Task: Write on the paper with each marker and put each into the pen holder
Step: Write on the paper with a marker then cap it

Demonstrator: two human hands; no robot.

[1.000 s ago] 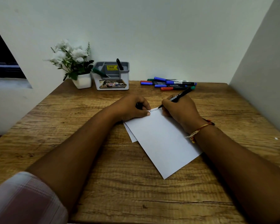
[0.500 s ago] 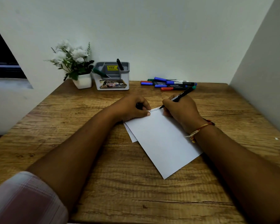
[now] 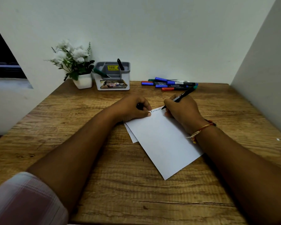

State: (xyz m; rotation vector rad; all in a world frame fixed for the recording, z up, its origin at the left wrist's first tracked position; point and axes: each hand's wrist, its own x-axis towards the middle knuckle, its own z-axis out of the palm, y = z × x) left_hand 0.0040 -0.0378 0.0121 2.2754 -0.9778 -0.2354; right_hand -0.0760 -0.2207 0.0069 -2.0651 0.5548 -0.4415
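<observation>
Centrally, the paper (image 3: 162, 143) is pressed at its top corner by the left hand (image 3: 130, 109), whose fingers are curled round a small dark object (image 3: 139, 106). The black marker (image 3: 182, 95) is gripped by the right hand (image 3: 184, 112), its tip set on the paper's upper edge. The pen holder (image 3: 112, 86) is placed at eleven o'clock from the paper, and the loose markers (image 3: 169, 83) are laid at one o'clock.

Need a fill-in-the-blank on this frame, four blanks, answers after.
The right hand writes with a ___ marker.
The left hand, gripping a dark cap, rests on the ___.
The pen holder already holds ___ markers.
The flower pot stands to the ___ of the pen holder.
Missing: black; paper; two; left.
</observation>
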